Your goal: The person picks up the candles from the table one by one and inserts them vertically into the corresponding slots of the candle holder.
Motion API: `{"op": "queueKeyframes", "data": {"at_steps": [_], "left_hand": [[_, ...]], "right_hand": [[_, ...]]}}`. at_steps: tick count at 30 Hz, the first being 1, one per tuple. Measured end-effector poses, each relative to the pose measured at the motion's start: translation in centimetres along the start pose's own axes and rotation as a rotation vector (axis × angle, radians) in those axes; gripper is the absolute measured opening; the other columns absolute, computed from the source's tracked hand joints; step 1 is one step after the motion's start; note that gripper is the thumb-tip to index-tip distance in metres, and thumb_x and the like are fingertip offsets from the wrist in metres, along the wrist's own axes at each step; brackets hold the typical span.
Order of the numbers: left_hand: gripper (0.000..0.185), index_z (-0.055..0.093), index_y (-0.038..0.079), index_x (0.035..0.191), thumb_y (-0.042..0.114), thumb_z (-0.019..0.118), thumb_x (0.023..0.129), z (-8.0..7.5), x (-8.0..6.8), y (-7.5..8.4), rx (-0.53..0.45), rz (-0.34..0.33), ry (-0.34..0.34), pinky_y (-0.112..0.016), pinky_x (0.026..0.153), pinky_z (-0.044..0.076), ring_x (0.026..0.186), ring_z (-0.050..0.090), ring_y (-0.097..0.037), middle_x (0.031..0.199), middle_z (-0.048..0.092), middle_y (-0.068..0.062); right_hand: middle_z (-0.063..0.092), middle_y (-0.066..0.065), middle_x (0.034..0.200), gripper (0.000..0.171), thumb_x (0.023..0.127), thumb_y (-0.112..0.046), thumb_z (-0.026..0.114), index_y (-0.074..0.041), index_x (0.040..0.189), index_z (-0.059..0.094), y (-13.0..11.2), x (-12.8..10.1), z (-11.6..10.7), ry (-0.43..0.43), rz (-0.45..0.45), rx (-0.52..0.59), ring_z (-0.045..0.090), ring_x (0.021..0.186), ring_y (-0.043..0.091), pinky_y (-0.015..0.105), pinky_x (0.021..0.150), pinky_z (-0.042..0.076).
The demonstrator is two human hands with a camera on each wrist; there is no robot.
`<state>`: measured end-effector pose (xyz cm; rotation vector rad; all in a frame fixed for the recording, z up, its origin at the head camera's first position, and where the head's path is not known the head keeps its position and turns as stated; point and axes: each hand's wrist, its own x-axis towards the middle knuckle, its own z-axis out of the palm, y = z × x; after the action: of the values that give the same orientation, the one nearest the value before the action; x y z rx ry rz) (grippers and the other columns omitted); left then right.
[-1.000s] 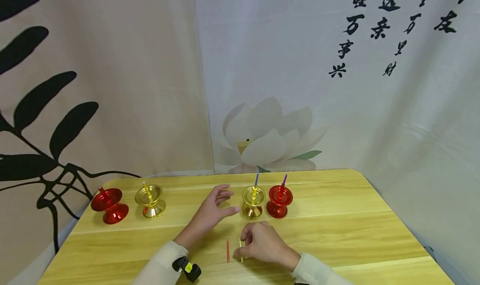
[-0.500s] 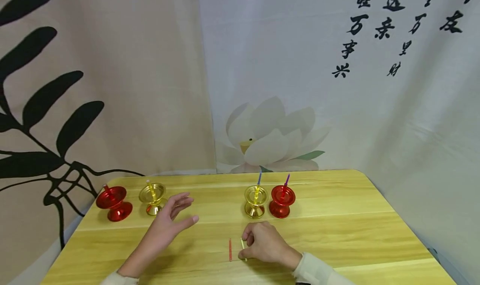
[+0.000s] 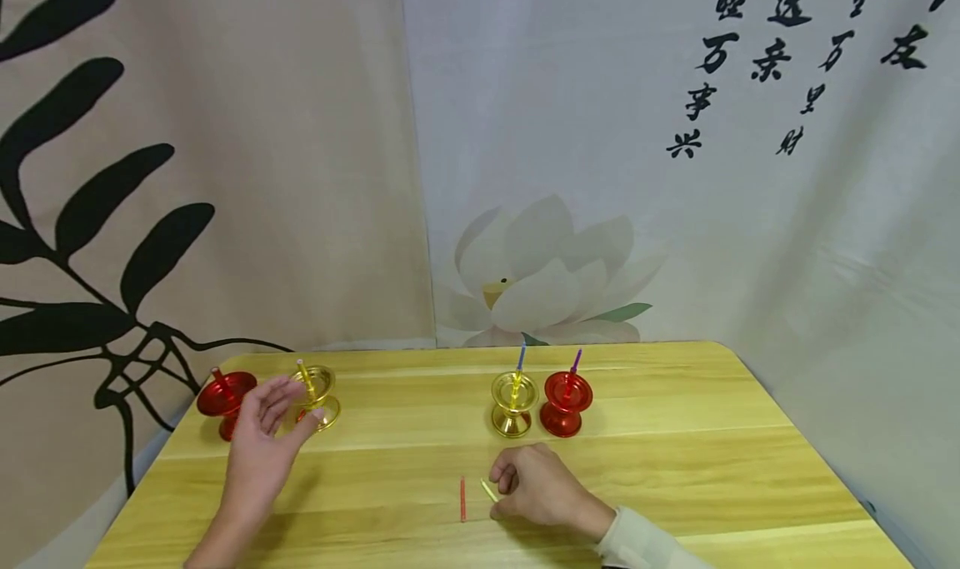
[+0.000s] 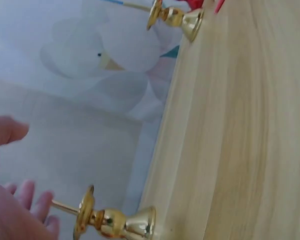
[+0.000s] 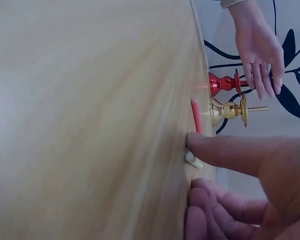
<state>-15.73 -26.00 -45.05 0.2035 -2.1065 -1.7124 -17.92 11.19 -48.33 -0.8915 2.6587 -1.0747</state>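
My left hand (image 3: pixel 261 456) is raised with loosely bent fingers, thumb apart, in front of the left gold candle holder (image 3: pixel 324 380) and partly over the left red candle holder (image 3: pixel 216 401). Whether it touches either one is unclear. On the table, my right hand (image 3: pixel 543 487) has bent fingers, its thumb tip at a thin pale yellow candle (image 3: pixel 488 490). In the right wrist view a gap separates thumb and fingers, the yellow candle (image 5: pixel 193 160) lying by the thumb. Left of it lies a red candle (image 3: pixel 462 500).
Farther back stand a second gold holder (image 3: pixel 512 421) with a blue-tipped stick and a second red holder (image 3: pixel 561 420) with a purple one. A printed curtain (image 3: pixel 322 177) hangs behind the wooden table (image 3: pixel 697 469).
My left hand has moved left from beside the right gold holder to the left pair. The yellow candle has tilted, while the right hand has shifted slightly right.
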Motion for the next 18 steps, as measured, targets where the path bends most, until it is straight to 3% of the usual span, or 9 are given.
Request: {"op": "queueKeyframes", "data": {"at_steps": [3, 5, 11, 18], "left_hand": [[0.063, 0.048, 0.011, 0.15, -0.003, 0.08, 0.099, -0.1, 0.8, -0.3, -0.036, -0.014, 0.107, -0.016, 0.116, 0.038, 0.132, 0.055, -0.008, 0.138, 0.058, 0.003], [0.065, 0.045, 0.007, 0.154, 0.0, 0.079, 0.1, -0.3, 1.2, -0.5, -0.036, -0.035, 0.124, -0.018, 0.12, 0.035, 0.14, 0.05, -0.015, 0.145, 0.054, -0.002], [0.084, 0.024, -0.001, 0.169, 0.002, 0.076, 0.103, -0.5, 2.7, -1.8, -0.031, -0.087, 0.043, -0.029, 0.131, 0.02, 0.161, 0.03, -0.034, 0.17, 0.034, -0.018], [0.103, 0.0, 0.004, 0.175, 0.005, 0.074, 0.104, -0.5, 4.0, -3.2, -0.042, -0.194, -0.065, -0.046, 0.134, 0.015, 0.166, 0.017, -0.037, 0.179, 0.017, -0.021]], "right_hand": [[0.067, -0.013, 0.076, 0.034, 0.07, -0.003, 0.102, -0.012, 0.088, 0.075, 0.1, -0.1, -0.2, -0.009, 0.003, 0.024, 0.061, 0.072, -0.004, 0.021, 0.073, 0.055], [0.068, -0.012, 0.076, 0.034, 0.07, 0.0, 0.101, -0.011, 0.088, 0.075, 0.1, -0.2, -0.3, -0.019, 0.012, 0.047, 0.061, 0.072, -0.004, 0.021, 0.072, 0.055], [0.068, -0.009, 0.077, 0.034, 0.071, 0.006, 0.099, -0.009, 0.09, 0.075, 0.2, -0.4, -0.7, -0.035, 0.03, 0.091, 0.062, 0.071, -0.003, 0.02, 0.07, 0.056], [0.069, -0.009, 0.078, 0.032, 0.072, 0.007, 0.098, -0.008, 0.09, 0.076, 0.4, -0.4, -0.8, -0.031, 0.034, 0.1, 0.063, 0.071, -0.002, 0.02, 0.069, 0.057]]}}
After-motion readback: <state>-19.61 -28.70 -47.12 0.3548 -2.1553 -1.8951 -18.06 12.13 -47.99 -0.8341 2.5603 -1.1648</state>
